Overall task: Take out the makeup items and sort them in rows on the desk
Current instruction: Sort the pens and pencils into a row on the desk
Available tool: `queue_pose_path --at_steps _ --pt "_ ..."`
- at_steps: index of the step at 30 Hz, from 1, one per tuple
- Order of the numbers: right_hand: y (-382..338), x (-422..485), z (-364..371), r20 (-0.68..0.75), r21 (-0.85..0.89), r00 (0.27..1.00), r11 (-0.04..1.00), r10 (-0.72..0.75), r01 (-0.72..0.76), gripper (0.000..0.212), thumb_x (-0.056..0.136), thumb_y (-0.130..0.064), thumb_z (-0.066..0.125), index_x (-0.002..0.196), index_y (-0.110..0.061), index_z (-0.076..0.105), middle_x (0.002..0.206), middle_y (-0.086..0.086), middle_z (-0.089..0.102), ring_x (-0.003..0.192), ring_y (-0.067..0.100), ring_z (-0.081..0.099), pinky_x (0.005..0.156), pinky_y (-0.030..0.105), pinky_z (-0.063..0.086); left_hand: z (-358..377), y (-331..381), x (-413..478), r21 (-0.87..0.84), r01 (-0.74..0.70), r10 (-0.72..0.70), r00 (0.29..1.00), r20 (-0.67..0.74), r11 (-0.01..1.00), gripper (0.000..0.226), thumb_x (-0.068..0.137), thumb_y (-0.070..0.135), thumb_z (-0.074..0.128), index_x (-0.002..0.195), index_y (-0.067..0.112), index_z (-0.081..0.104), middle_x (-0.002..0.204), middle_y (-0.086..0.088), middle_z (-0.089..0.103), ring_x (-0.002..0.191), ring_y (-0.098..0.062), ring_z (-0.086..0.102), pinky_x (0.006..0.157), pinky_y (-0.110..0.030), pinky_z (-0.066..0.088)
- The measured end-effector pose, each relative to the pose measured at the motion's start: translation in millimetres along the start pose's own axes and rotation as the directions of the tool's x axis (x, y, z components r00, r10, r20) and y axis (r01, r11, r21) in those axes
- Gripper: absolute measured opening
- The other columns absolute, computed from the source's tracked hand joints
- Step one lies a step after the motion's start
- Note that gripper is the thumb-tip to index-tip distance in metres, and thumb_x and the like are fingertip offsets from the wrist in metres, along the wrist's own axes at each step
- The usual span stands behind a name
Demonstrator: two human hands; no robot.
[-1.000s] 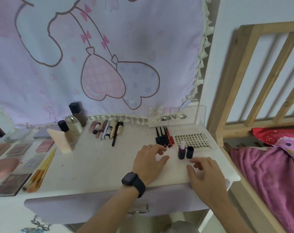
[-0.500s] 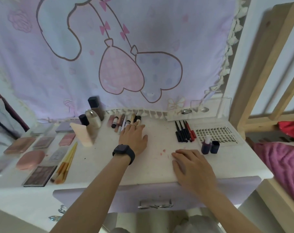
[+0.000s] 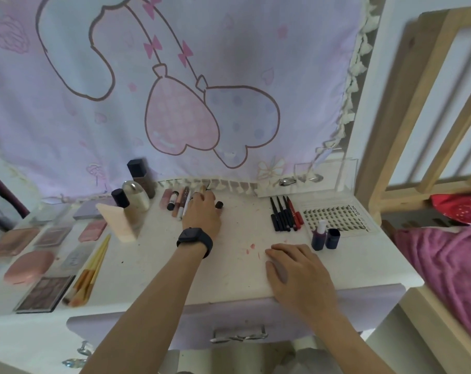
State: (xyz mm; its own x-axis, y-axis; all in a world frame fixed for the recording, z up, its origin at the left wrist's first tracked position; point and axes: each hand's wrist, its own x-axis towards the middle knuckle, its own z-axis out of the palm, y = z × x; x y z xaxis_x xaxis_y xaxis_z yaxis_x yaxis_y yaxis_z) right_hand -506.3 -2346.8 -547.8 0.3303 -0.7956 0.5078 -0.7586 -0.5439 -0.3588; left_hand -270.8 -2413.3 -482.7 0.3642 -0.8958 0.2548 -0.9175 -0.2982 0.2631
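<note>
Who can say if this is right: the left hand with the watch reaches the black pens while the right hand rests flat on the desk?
Wrong on one point. The head view shows the left hand with the watch reaching the lip tubes, not the black pens; the right hand rests flat on the desk.

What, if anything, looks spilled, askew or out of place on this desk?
On the white desk top, pinkish-red smears lie just left of the right hand; they look like spilled or rubbed-off product. The small purple bottle stands uncapped, its dark cap upright beside it. Nothing else stands out.
</note>
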Motion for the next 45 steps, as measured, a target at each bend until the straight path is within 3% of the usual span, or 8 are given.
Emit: queue_pose_path --at_steps 10,16,20,23,28,34,39,45 --pt "-2.4 1.4 -5.2 0.022 -0.011 1.000 1.000 0.013 -0.012 0.039 0.094 -0.045 0.047 0.115 -0.026 0.073 0.117 -0.014 0.070 0.108 0.008 0.060 0.093 0.027 0.052 -0.1 -8.3 -12.3 0.175 0.000 -0.002 1.000 0.011 0.985 0.034 0.099 0.043 0.046 0.112 0.022 0.069 0.125 -0.006 0.061 0.130 -0.029 0.041 0.106 -0.040 0.033" --pt "-5.2 3.3 -11.9 0.078 0.047 0.995 0.997 0.063 -0.067 0.040 0.095 -0.050 0.047 0.118 -0.028 0.071 0.120 -0.018 0.067 0.113 0.006 0.056 0.099 0.024 0.043 -19.4 -4.3 -77.2 -0.603 -0.049 0.041 0.999 -0.026 0.796 0.007 0.097 0.033 0.060 0.103 0.031 0.058 0.098 0.016 0.064 0.094 0.000 0.059 0.078 -0.013 0.045" --pt "-20.7 15.0 -30.4 0.155 0.319 0.960 0.908 0.232 -0.271 0.035 0.094 -0.061 0.046 0.100 -0.035 0.067 0.094 -0.025 0.064 0.095 0.003 0.057 0.081 0.023 0.044 -22.6 -3.1 -116.1 -0.763 -0.040 0.084 0.996 0.020 0.645 0.010 0.091 0.034 0.069 0.101 0.037 0.067 0.097 0.025 0.069 0.095 0.005 0.059 0.075 -0.009 0.041" --pt "-36.2 27.3 -38.2 0.190 0.426 0.939 0.837 0.287 -0.343 0.055 0.089 -0.070 0.031 0.082 -0.025 0.062 0.069 -0.011 0.060 0.064 0.004 0.053 0.061 0.023 0.038 -18.0 -1.0 -122.2 -0.788 -0.030 0.119 0.991 0.055 0.615 0.009 0.091 0.036 0.069 0.100 0.037 0.071 0.097 0.024 0.070 0.095 0.000 0.061 0.073 -0.009 0.042" --pt "-49.8 33.9 -22.9 0.330 0.271 0.898 0.882 0.291 -0.385 0.057 0.101 -0.060 0.027 0.070 -0.027 0.060 0.061 -0.004 0.059 0.061 0.008 0.055 0.060 0.027 0.037 -10.7 9.4 -126.1 -0.802 0.010 0.110 0.989 0.094 0.598 0.021 0.099 0.036 0.056 0.086 0.027 0.070 0.071 0.009 0.068 0.068 0.000 0.059 0.064 -0.011 0.039" --pt "-46.4 24.3 -6.7 0.141 0.319 0.949 0.895 0.282 -0.313 0.056 0.099 -0.046 0.034 0.048 -0.023 0.036 0.044 -0.004 0.039 0.044 0.011 0.035 0.048 0.026 0.029 -1.4 22.8 -125.3 -0.563 0.056 0.028 0.990 0.139 0.824 0.053 0.104 0.040 0.033 0.060 0.015 0.052 0.061 -0.003 0.062 0.053 -0.017 0.048 0.054 -0.034 0.039" --pt "-43.8 20.1 -1.9 -0.012 0.359 0.989 0.924 0.150 -0.136 0.046 0.098 -0.048 0.036 0.055 -0.034 0.031 0.048 -0.007 0.037 0.052 0.015 0.042 0.050 0.021 0.031 -2.8 19.0 -119.6 -0.646 0.142 -0.009 0.979 0.205 0.750 0.052 0.091 0.044 0.041 0.051 0.012 0.049 0.047 0.002 0.046 0.045 -0.013 0.034 0.052 -0.031 0.030" --pt "-40.3 20.0 -9.9 0.173 0.491 0.951 0.814 0.257 -0.310 0.042 0.092 -0.065 0.035 0.081 -0.030 0.055 0.061 -0.001 0.058 0.053 0.008 0.050 0.054 0.028 0.041 -9.1 18.9 -124.1 -0.742 0.132 0.015 0.982 0.187 0.657 0.045 0.099 0.055 0.045 0.071 0.030 0.069 0.058 0.011 0.060 0.054 -0.004 0.047 0.059 -0.027 0.039"
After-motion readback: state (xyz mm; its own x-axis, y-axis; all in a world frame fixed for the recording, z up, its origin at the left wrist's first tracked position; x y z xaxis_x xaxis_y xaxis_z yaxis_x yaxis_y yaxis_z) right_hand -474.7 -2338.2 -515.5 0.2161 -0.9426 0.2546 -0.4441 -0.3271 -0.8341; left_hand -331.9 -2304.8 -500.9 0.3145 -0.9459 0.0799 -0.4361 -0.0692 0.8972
